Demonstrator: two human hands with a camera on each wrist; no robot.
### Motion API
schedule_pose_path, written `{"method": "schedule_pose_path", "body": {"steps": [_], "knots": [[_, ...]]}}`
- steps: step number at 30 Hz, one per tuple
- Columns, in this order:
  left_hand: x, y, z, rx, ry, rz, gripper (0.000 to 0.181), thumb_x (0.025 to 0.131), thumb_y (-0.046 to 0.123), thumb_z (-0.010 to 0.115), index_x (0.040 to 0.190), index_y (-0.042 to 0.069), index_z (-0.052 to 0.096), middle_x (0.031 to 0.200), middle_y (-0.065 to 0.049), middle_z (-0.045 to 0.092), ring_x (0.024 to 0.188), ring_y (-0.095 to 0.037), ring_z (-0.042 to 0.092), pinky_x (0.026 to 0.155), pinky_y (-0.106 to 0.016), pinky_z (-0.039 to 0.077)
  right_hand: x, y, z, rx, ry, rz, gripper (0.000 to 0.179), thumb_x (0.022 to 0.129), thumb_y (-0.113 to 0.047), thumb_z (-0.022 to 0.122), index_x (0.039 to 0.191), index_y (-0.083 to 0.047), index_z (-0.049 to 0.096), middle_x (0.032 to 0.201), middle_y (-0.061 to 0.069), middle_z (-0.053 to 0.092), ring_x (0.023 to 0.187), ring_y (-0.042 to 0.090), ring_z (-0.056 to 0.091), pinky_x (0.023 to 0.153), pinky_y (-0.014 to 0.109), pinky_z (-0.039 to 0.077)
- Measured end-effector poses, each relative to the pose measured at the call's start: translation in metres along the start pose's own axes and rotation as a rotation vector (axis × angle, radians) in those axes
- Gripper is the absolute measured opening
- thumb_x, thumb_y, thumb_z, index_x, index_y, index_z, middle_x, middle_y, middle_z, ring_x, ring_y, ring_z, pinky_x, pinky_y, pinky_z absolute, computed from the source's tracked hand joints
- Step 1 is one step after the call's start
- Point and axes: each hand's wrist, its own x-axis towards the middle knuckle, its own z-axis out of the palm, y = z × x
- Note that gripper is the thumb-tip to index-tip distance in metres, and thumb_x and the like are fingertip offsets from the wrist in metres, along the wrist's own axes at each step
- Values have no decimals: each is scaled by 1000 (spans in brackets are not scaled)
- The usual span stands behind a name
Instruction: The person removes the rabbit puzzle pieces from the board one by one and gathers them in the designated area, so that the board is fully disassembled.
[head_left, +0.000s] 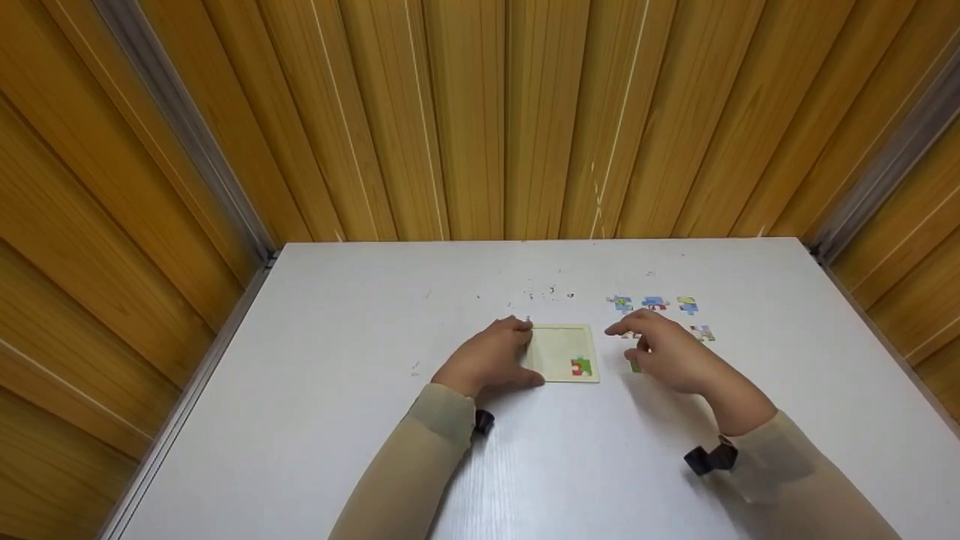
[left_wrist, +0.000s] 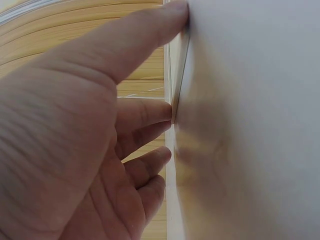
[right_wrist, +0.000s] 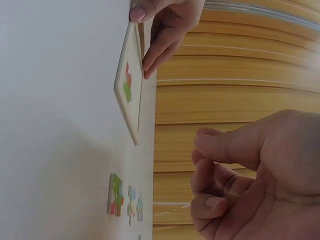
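Observation:
A square, pale puzzle tray (head_left: 551, 349) lies flat on the white table. One red-and-green jigsaw piece (head_left: 581, 367) sits in its lower right corner. My left hand (head_left: 491, 356) holds the tray at its left side, thumb on the near edge and fingertips by the far edge; the left wrist view shows them at the thin tray edge (left_wrist: 178, 70). To the right of the tray, my right hand (head_left: 675, 356) hovers with bent fingers and nothing visible between them. Under it lies a green jigsaw piece (right_wrist: 116, 195), mostly covered by the hand in the head view.
Several loose pieces lie right of the tray, among them a blue one (head_left: 621, 303), a blue-and-red one (head_left: 655, 303), a yellow-and-blue one (head_left: 687, 305) and a pale one (head_left: 703, 332). Wood-patterned walls (head_left: 480, 120) enclose the table's back and sides. Small dark marks dot the tabletop.

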Motion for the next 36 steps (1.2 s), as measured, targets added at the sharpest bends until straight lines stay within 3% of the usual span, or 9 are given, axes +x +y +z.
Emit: {"method": "schedule_pose_path", "body": {"steps": [5, 10, 17, 27, 36], "knots": [[1, -1, 0, -12, 4, 4, 86, 92, 41, 97, 164, 9, 61, 178, -1, 51, 173, -24, 38, 142, -40, 35, 7, -11, 6, 82, 54, -5, 37, 109, -8, 72, 145, -13, 73, 151, 15, 66, 107, 27, 61, 76, 30, 55], [0, -1, -1, -9, 11, 10, 86, 92, 41, 96, 164, 10, 61, 177, -1, 52, 172, -24, 39, 141, -40, 36, 13, -13, 22, 210, 123, 28, 37, 110, -16, 74, 147, -12, 70, 150, 15, 67, 105, 25, 61, 74, 25, 54], [-2, -1, -1, -8, 12, 2, 84, 93, 42, 95, 163, 11, 62, 177, -2, 52, 172, -25, 40, 141, -42, 37, 19, -7, 40, 284, 90, 63, 46, 108, -18, 76, 153, -9, 66, 151, 19, 66, 103, 23, 60, 79, 26, 52], [-1, -2, 1, 15, 7, 19, 85, 93, 43, 95, 164, 10, 60, 177, -1, 52, 171, -24, 41, 141, -41, 37, 18, -5, 54, 244, -28, 69, 41, 100, -10, 83, 141, -7, 76, 148, 18, 66, 93, 20, 62, 68, 27, 58], [0, -1, 0, 21, 6, 20, 84, 94, 44, 94, 163, 11, 62, 177, -1, 52, 171, -25, 42, 140, -41, 38, 21, -5, 64, 118, -53, 56, 44, 102, -10, 82, 146, -6, 75, 152, 18, 61, 111, 24, 60, 94, 35, 52]]}}
